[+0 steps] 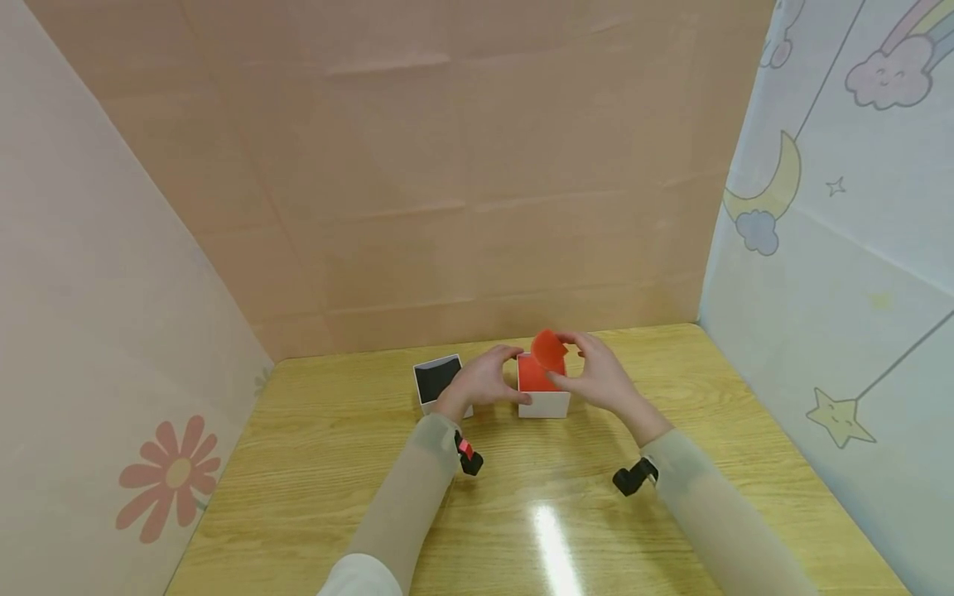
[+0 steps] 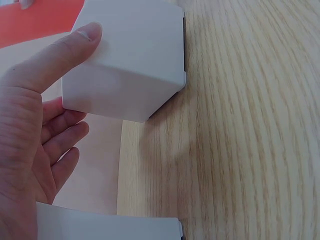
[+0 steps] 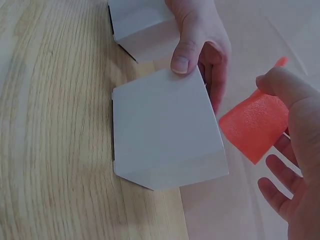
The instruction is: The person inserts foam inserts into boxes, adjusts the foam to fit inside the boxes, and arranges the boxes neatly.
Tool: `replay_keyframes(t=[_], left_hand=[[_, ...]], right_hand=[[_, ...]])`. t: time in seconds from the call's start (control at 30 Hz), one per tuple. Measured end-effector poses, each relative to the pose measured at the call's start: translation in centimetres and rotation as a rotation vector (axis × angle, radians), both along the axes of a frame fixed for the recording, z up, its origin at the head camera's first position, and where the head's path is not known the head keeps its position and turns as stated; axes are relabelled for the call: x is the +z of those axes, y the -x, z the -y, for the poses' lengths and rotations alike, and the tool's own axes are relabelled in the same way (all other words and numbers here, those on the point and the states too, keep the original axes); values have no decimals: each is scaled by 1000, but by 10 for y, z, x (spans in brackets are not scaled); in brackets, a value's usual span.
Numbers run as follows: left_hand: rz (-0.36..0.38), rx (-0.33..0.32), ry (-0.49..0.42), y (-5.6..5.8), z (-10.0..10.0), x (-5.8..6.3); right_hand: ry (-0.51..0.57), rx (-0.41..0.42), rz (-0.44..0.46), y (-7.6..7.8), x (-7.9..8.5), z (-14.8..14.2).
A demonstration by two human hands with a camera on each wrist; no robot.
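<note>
My left hand (image 1: 484, 378) holds a small white open-topped box (image 1: 543, 405) at its left side, thumb on the front wall and fingers reaching round behind. Red material (image 1: 532, 374) fills the top of this box in the head view. Above the box's right part, my right hand (image 1: 599, 372) pinches a thin, curled red sheet (image 3: 257, 125) between thumb and fingers. The sheet hangs bent, one corner pointing down in the right wrist view. Both hands are close together at the box.
Left of the held box stands a second white box (image 1: 427, 407) with a dark inside, partly behind my left hand and wrist. Both boxes rest on a wood-grain table (image 1: 335, 463) near its back edge. A tan backdrop (image 1: 477, 207) rises behind, with printed side panels (image 1: 857, 273).
</note>
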State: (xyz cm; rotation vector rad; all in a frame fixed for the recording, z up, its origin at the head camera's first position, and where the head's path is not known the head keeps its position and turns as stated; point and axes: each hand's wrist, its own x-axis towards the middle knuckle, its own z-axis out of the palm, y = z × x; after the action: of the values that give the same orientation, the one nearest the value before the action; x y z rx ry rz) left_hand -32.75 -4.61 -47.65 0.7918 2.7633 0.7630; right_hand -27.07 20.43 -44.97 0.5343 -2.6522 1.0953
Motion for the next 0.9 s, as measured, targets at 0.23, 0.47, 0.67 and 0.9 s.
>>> replay_keyframes(t=[0.23, 0.47, 0.67, 0.9], left_hand=[[1, -2, 1, 0, 0, 0], [6, -6, -13, 0, 1, 1], [1, -10, -12, 0, 1, 1], [0, -11, -7, 2, 1, 1]], right_hand=[[-115, 29, -27, 9, 0, -4], [-237, 42, -58, 15, 4, -3], [-332, 49, -80, 18, 13, 3], [-368, 62, -79, 20, 19, 8]])
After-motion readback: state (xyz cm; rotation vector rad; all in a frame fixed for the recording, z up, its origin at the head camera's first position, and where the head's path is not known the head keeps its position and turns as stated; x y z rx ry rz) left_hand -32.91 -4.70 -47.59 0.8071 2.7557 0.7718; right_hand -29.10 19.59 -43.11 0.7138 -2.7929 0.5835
